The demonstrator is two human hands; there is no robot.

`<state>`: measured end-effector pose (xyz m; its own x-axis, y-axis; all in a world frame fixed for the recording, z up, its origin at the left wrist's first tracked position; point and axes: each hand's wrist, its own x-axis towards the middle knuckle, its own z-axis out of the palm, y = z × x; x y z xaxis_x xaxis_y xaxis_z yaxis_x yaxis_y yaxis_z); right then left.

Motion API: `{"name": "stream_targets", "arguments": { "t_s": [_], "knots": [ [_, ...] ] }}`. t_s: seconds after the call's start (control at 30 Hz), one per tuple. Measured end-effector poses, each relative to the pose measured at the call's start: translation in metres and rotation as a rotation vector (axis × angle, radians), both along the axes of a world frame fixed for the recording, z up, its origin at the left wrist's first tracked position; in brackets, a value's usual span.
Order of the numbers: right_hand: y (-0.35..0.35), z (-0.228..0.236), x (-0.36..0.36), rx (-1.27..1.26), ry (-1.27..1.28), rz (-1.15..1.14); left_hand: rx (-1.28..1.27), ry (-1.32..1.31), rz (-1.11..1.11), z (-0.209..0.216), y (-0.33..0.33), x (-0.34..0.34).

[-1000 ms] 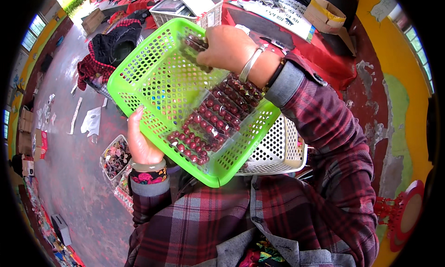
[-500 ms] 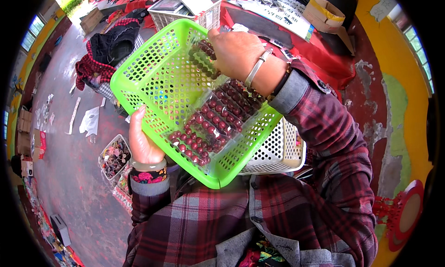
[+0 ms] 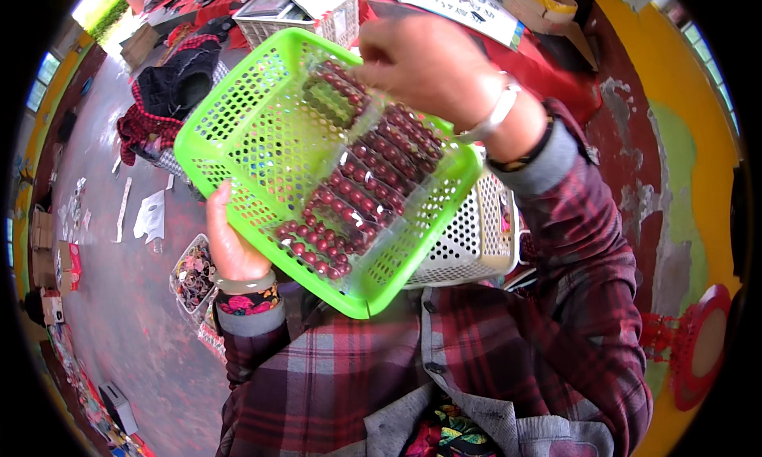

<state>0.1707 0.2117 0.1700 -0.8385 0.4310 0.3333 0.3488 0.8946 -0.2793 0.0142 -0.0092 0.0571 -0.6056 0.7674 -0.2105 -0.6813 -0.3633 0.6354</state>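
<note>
Head view: one green basket [image 3: 371, 302], holding clear-wrapped, dark-red beaded strands [image 3: 373, 179], is gripped at its left rim by the left hand [image 3: 234, 241]; one white basket [image 3: 460, 247] is partly covered by it. Fingers of the right hand [image 3: 432, 72] are curled and blurred over the far side; whether anything is pinched cannot be told. Dark print is borne by one white sheet [image 3: 460, 9].

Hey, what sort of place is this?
Probably an indoor stall or workroom: packaged bead strands in a green basket, a red-draped table, and a yellow-painted wall.
</note>
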Motion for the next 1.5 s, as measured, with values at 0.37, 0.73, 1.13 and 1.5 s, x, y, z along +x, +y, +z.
{"name": "stream_targets", "arguments": {
  "t_s": [0.37, 0.73, 1.13, 1.5],
  "knots": [
    [0.016, -0.046, 0.137, -0.721, -0.172, 0.338, 0.014, 0.095, 0.148, 0.002, -0.013, -0.02],
    [-0.018, -0.144, 0.096, -0.112, -0.269, 0.09, -0.015, 0.118, 0.228, -0.008, -0.019, -0.027],
    [-0.032, -0.14, 0.071, -0.252, -0.478, 0.14, -0.014, 0.166, 0.202, -0.007, -0.015, -0.019],
    [-0.012, -0.208, 0.059, -0.361, -0.339, 0.187, 0.033, 0.032, 0.129, -0.002, -0.012, -0.01]
  ]
}}
